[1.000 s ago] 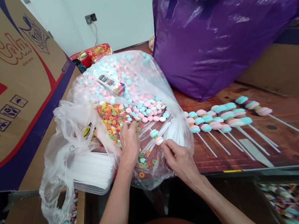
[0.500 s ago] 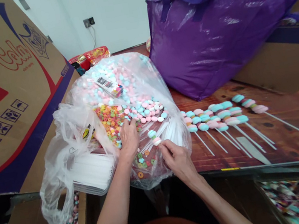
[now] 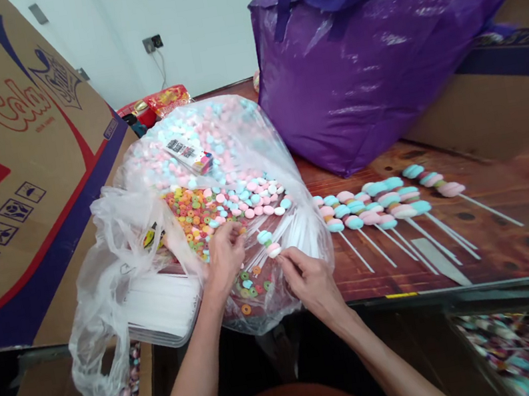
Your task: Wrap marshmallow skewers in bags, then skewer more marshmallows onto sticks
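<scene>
My right hand (image 3: 308,278) pinches the lower end of a marshmallow skewer (image 3: 272,251), its stick tilted up and left. Threaded on it are a blue piece, a green one and a pink-and-white one. Left of its tip, my left hand (image 3: 225,252) has its fingertips drawn together over the near edge of the candy; what is between them, if anything, is too small to make out. Colourful ring candies (image 3: 189,217) lie just beyond that hand. Pink, blue and white marshmallows (image 3: 255,199) spread behind, on and in a clear plastic bag (image 3: 281,148).
Finished-looking skewers (image 3: 372,207) lie in a row on the wooden table (image 3: 523,202) at right, by a flat pale strip (image 3: 440,261). A tub of white sticks (image 3: 164,309) stands left. A purple bag (image 3: 359,67) and a printed carton (image 3: 15,165) flank the work area.
My left hand has drawn back slightly from the candies toward the skewer, its fingertips lifting. My right hand keeps hold of the skewer. The whole view has shifted a little.
</scene>
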Demonstrator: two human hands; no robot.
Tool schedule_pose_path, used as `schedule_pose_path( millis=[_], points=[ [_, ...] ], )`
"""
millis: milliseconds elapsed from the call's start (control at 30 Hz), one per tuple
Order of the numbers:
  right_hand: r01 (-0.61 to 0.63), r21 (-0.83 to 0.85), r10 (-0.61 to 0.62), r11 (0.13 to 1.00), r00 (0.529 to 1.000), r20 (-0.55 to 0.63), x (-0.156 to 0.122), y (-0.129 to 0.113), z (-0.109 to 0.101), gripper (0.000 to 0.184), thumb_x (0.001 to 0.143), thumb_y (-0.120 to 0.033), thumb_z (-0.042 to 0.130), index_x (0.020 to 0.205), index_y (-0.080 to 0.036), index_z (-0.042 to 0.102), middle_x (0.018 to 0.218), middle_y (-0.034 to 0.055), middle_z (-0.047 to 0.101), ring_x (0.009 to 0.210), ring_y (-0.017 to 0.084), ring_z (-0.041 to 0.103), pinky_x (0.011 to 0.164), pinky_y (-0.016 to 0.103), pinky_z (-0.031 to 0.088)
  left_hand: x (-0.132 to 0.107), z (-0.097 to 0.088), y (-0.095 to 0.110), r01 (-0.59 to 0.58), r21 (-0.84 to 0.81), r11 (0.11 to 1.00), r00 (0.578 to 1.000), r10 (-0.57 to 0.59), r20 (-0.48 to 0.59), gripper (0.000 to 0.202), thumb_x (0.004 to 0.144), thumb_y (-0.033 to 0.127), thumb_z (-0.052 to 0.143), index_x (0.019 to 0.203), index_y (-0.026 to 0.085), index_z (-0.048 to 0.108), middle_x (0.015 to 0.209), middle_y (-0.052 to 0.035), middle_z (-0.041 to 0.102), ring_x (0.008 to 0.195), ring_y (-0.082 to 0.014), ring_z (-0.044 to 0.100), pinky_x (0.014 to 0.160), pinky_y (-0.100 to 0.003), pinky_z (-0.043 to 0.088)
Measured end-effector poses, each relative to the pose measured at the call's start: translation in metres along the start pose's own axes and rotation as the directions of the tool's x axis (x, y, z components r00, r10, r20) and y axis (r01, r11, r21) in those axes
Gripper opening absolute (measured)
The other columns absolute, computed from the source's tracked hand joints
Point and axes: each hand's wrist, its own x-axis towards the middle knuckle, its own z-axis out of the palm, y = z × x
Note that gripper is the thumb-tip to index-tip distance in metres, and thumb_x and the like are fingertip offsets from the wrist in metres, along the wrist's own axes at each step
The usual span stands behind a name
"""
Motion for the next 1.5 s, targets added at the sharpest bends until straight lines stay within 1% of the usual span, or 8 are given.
schedule_pose_path(
  millis=[67, 133, 267, 533, 800, 1033, 1267, 1500],
  points=[
    [-0.01, 0.031, 0.01, 0.999, 1.0, 0.006, 0.0, 0.0, 0.0, 0.027, 0.097, -0.034, 0.047, 0.083, -0.019, 0.065, 0.056, -0.0046, 0.048, 0.05, 0.012, 0.045, 0.051, 0.022, 0.035, -0.005, 0.003, -0.001, 0.139, -0.339, 0.931, 0.99, -0.131, 0.047, 0.009, 0.081, 0.024, 0.065, 0.085, 0.019, 0.059, 0.074, -0.0002, 0.064, 0.068, -0.0163, 0.066, 0.064, -0.027, 0.05],
    [-0.005, 0.065, 0.004, 0.998, 1.0, 0.013, -0.001, -0.001, -0.001, 0.027, 0.096, -0.034, 0.048, 0.082, -0.018, 0.064, 0.056, -0.0048, 0.047, 0.05, 0.011, 0.044, 0.05, 0.021, 0.035, -0.01, 0.006, -0.002, 0.229, -0.557, 0.798, 0.972, -0.223, 0.08, 0.019, 0.077, 0.031, 0.071, 0.086, 0.018, 0.06, 0.076, 0.0002, 0.066, 0.068, -0.015, 0.068, 0.063, -0.025, 0.051],
    [0.032, 0.112, -0.04, 0.993, 0.997, 0.066, -0.002, -0.004, -0.002, 0.026, 0.096, -0.034, 0.05, 0.083, -0.017, 0.066, 0.057, -0.0043, 0.049, 0.05, 0.011, 0.045, 0.049, 0.021, 0.035, -0.017, 0.01, -0.004, 0.223, -0.694, 0.685, 0.958, -0.287, 0.024, 0.027, 0.07, 0.032, 0.078, 0.086, 0.017, 0.063, 0.081, -0.0009, 0.07, 0.071, -0.0125, 0.067, 0.066, -0.023, 0.053],
    [0.046, 0.164, -0.061, 0.985, 0.994, 0.092, -0.003, -0.005, -0.002, 0.026, 0.095, -0.034, 0.051, 0.081, -0.017, 0.065, 0.056, -0.0042, 0.049, 0.051, 0.011, 0.045, 0.05, 0.02, 0.037, -0.019, 0.015, -0.004, 0.13, -0.664, 0.737, 0.967, -0.241, -0.078, 0.019, 0.079, 0.032, 0.072, 0.088, 0.017, 0.063, 0.081, -0.0007, 0.069, 0.073, -0.0112, 0.063, 0.069, -0.022, 0.051],
    [0.04, 0.194, -0.061, 0.98, 0.993, 0.103, -0.003, -0.005, -0.001, 0.027, 0.095, -0.034, 0.051, 0.082, -0.017, 0.067, 0.058, -0.0037, 0.05, 0.051, 0.011, 0.046, 0.05, 0.02, 0.037, -0.02, 0.018, -0.001, 0.06, -0.503, 0.862, 0.974, -0.161, -0.158, 0.011, 0.085, 0.028, 0.063, 0.089, 0.018, 0.061, 0.08, -0.0008, 0.065, 0.073, -0.0134, 0.062, 0.068, -0.023, 0.048],
    [0.05, 0.128, -0.065, 0.991, 0.99, 0.123, -0.001, -0.005, -0.002, 0.028, 0.096, -0.032, 0.049, 0.082, -0.017, 0.067, 0.058, -0.0043, 0.048, 0.052, 0.01, 0.045, 0.052, 0.021, 0.036, -0.024, 0.018, 0.005, 0.044, -0.495, 0.868, 0.974, -0.147, -0.171, 0.009, 0.088, 0.027, 0.059, 0.09, 0.019, 0.061, 0.079, -0.0003, 0.063, 0.073, -0.013, 0.06, 0.068, -0.023, 0.047],
    [0.049, 0.091, -0.061, 0.995, 0.989, 0.132, 0.0, -0.005, -0.001, 0.028, 0.095, -0.032, 0.047, 0.08, -0.017, 0.065, 0.057, -0.0047, 0.047, 0.051, 0.01, 0.043, 0.05, 0.021, 0.035, -0.026, 0.014, 0.009, 0.05, -0.549, 0.834, 0.972, -0.168, -0.167, 0.015, 0.088, 0.034, 0.061, 0.091, 0.019, 0.06, 0.084, -0.0027, 0.068, 0.081, -0.0163, 0.067, 0.072, -0.026, 0.051],
    [0.031, 0.13, -0.043, 0.991, 0.995, 0.091, -0.001, -0.003, -0.001, 0.027, 0.095, -0.033, 0.048, 0.08, -0.017, 0.064, 0.057, -0.005, 0.045, 0.05, 0.01, 0.042, 0.049, 0.021, 0.034, -0.027, 0.018, 0.005, 0.003, -0.567, 0.824, 0.974, -0.13, -0.184, 0.013, 0.088, 0.032, 0.063, 0.091, 0.019, 0.063, 0.088, -0.0031, 0.068, 0.085, -0.0157, 0.066, 0.079, -0.027, 0.052]
  ],
)
